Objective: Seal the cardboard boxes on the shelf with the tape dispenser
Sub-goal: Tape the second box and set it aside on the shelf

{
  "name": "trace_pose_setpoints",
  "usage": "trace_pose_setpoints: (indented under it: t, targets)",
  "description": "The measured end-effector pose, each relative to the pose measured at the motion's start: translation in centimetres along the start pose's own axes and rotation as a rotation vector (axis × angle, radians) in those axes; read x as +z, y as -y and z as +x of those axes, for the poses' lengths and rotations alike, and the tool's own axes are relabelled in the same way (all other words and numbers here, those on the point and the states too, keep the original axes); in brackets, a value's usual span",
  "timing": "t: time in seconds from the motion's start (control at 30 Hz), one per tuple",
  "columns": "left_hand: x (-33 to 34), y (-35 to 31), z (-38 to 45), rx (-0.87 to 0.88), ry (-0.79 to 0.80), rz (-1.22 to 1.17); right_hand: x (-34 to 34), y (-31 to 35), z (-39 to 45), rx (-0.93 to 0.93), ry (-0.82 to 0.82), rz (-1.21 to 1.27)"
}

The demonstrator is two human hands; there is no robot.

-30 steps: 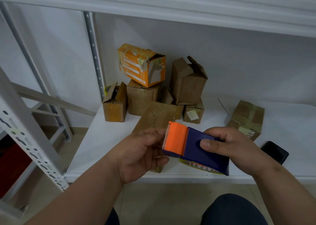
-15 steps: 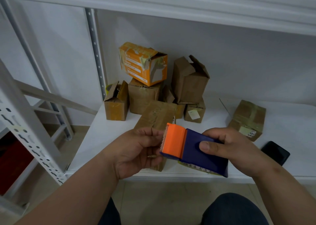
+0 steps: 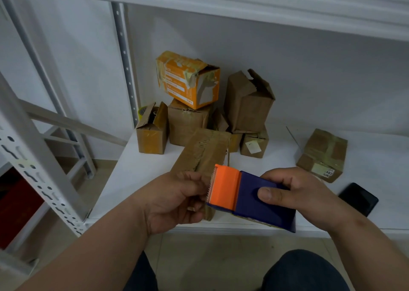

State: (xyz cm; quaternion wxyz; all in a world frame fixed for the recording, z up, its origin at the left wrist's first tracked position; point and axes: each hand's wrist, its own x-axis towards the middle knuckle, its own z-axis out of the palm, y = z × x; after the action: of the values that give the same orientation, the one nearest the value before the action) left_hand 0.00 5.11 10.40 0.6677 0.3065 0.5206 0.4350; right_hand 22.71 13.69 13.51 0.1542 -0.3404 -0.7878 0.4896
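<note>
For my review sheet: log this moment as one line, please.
right hand: grips tape dispenser | left hand: fingers curled at its orange toothed end | long box: behind, on shelf | taping: not begun

Tape dispenser (image 3: 252, 200), lower centre of the frame: dark blue body with a bright orange blade guard. Topmost box (image 3: 189, 79), upper centre: orange with white label bands and a grey-white patch on its end. Remaining cardboard boxes (image 3: 247, 102), centre: plain brown; the box at right (image 3: 322, 154) carries yellowish tape stripes and a pale label. Shelf (image 3: 137, 171): white. Upright posts (image 3: 125, 62), left: grey-white, perforated. Phone (image 3: 358, 199), right edge: black. Floor (image 3: 217, 259), bottom: beige.
</note>
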Motion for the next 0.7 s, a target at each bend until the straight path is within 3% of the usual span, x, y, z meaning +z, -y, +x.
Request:
trace_pose_setpoints:
  t: [0.4,0.6,0.7]
  targets:
    - [0.1,-0.2,0.1,0.17,-0.258,0.403,0.4,0.3,0.2,-0.008,-0.032,-0.233]
    - [-0.2,-0.7,-0.1,0.213,-0.293,0.447,-0.1,0.7,0.7,-0.043,-0.019,-0.305]
    - [-2.0,-1.2,-0.2,0.217,-0.435,0.371,-0.9,0.2,0.4,-0.042,-0.041,-0.306]
